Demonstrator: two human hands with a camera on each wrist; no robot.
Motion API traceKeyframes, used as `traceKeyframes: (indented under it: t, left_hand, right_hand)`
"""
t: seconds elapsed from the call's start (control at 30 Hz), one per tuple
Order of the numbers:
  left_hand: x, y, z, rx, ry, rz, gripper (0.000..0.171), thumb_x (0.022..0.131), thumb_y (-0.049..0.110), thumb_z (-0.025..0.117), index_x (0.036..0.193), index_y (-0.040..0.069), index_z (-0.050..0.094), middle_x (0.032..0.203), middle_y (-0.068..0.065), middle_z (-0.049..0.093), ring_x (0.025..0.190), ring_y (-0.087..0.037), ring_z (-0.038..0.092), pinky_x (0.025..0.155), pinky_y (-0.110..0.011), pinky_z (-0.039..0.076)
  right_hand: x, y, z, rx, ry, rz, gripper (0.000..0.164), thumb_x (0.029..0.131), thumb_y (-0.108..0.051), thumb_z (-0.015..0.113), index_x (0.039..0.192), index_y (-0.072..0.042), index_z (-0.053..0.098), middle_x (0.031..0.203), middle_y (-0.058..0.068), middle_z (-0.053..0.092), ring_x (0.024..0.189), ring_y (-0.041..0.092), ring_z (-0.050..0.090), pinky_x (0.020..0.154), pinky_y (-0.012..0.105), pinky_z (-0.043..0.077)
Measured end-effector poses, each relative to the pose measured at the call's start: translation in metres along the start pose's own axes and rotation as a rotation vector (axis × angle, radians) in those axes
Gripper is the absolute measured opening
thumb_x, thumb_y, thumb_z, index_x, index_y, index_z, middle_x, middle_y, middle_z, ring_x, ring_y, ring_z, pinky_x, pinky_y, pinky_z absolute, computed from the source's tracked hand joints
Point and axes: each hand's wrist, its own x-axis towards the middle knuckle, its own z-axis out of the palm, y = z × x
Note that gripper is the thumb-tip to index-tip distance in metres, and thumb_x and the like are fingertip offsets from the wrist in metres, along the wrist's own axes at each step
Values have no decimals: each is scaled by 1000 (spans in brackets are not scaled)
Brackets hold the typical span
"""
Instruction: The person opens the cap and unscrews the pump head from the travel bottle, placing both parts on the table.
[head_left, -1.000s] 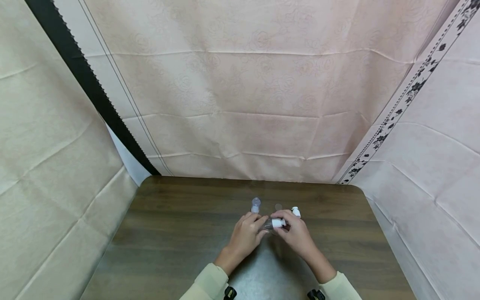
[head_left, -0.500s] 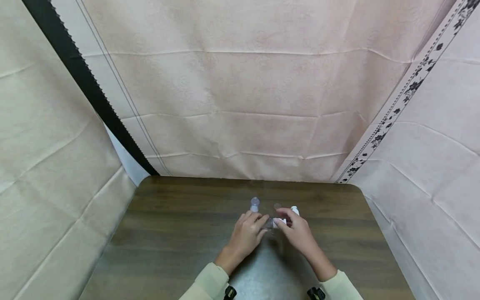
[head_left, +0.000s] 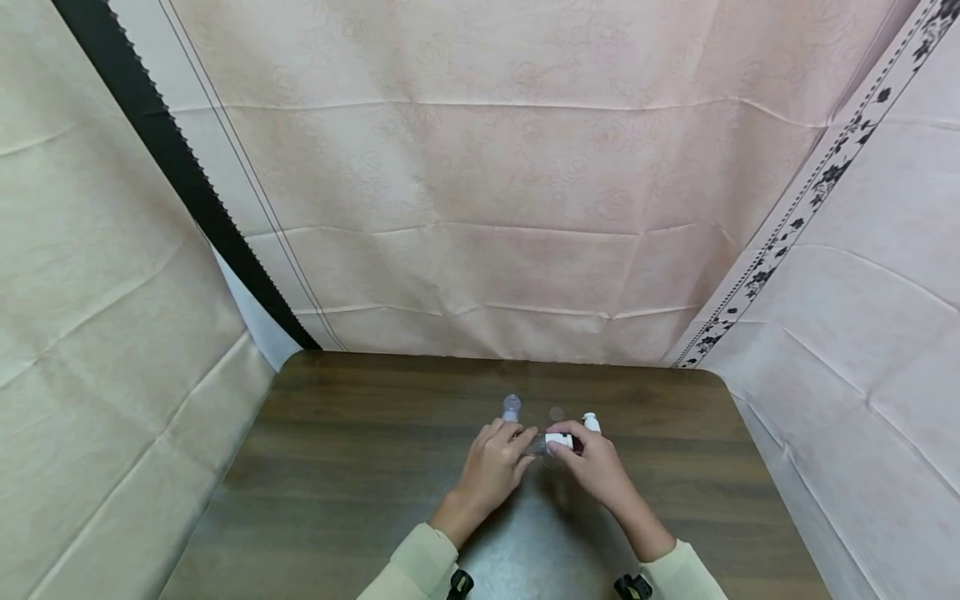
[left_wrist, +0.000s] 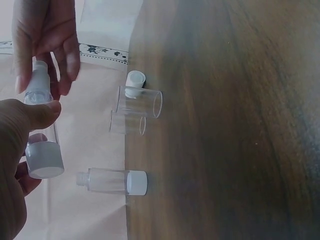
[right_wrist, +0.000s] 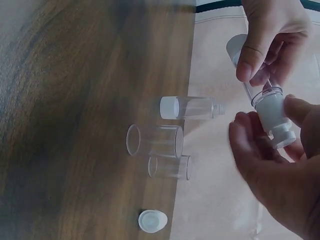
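Observation:
Between my two hands is a small clear pump bottle (left_wrist: 45, 160) with a white base, held tilted above the table. My left hand (head_left: 491, 467) grips its clear body, thumb and fingers wrapped round it. At the other end, my right hand (head_left: 596, 467) holds the white pump head (right_wrist: 272, 112), thumb on one side of its collar and fingers curled on the other. The pump head sits on the bottle's neck; whether it is fully screwed down I cannot tell. In the right wrist view a second clear bottle (right_wrist: 192, 108) stands without a pump, threaded neck bare.
Two clear cylindrical caps (right_wrist: 155, 140) stand side by side beyond my hands on the wooden table (head_left: 337, 467). A separate white pump head (right_wrist: 152, 221) stands near them, at the right in the head view. Pale cloth (head_left: 480, 208) hangs behind the table.
My right fingers and thumb have shifted about the white pump head, loosening and closing again. My left hand keeps its grip on the bottle; the things on the table have not moved.

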Motion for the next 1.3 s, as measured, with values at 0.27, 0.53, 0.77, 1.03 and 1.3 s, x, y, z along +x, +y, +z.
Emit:
traceKeyframes:
  t: [0.27,0.53,0.77,1.03,1.3]
  left_hand:
    - [-2,0,-1,-14,2,-11,39,81,29,90,116,16,78,105,2,72,90,-14,63,72,-28,51]
    - [-4,-1,1,-7,-4,-3,41,79,29,92,115,16,78,102,2,71,89,-14,63,72,-29,51]
    - [-4,-1,-2,2,-22,-5,40,80,29,91,115,16,78,102,2,71,89,-14,62,71,-28,50]
    - [-2,-1,-5,30,-42,-4,39,82,30,90,116,15,77,104,2,71,89,-13,61,71,-27,49]
    - [0,1,-5,62,-7,30,39,80,30,91,113,14,77,100,1,71,86,-14,62,69,-27,49]
  right_hand:
    - [-2,1,3,75,22,-12,28,85,-7,83,108,-20,75,110,4,73,93,15,64,77,23,56]
    - [-5,4,6,166,11,-99,33,82,6,82,106,-15,73,119,8,73,107,28,70,81,25,60]
    - [-7,4,2,197,12,-123,39,86,-7,83,123,-12,71,131,10,69,120,32,66,91,34,59]
    - [-4,2,-1,161,74,-23,36,88,-12,82,123,-9,71,124,15,71,115,32,69,92,35,59]
    - [-3,5,1,47,92,7,21,90,-20,81,111,-16,76,108,6,74,93,14,67,78,23,57]
